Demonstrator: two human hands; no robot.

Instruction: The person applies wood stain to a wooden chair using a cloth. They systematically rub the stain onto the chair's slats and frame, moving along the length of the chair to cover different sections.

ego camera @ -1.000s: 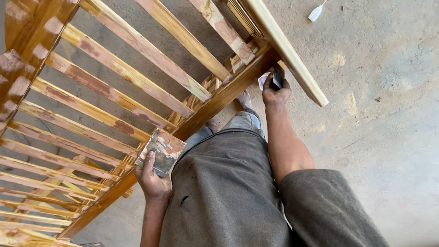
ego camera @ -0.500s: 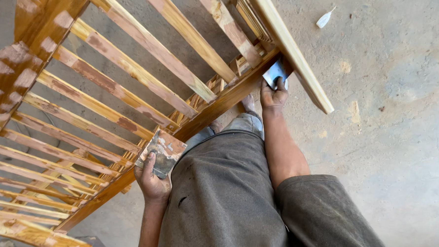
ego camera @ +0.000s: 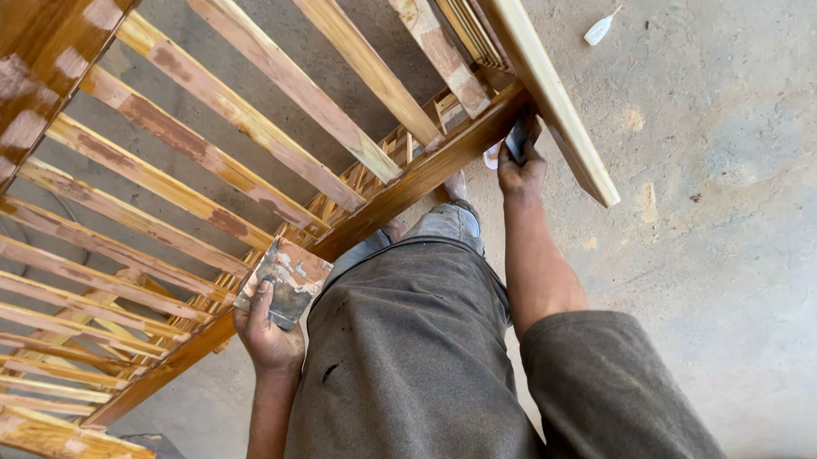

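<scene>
Slatted wooden furniture frame [ego camera: 246, 158], blotched with filler, stands on the concrete floor [ego camera: 730, 225] as a worker's left hand [ego camera: 271, 338] grips a smeared filler board [ego camera: 287, 279] and the right [ego camera: 521, 170] clasps a scraper [ego camera: 515, 142] against its rail, apparently mid-patching, with careful spreading likely next.

My slatted frame [ego camera: 246, 158] is glossy golden wood, blotched with matt pinkish filler. The flat board [ego camera: 287, 279] in my left hand [ego camera: 271, 338] is smeared and dull. My shirt [ego camera: 421, 368] is coarse grey cloth. At right, the concrete floor [ego camera: 739, 226] looks rough and dusty.
</scene>
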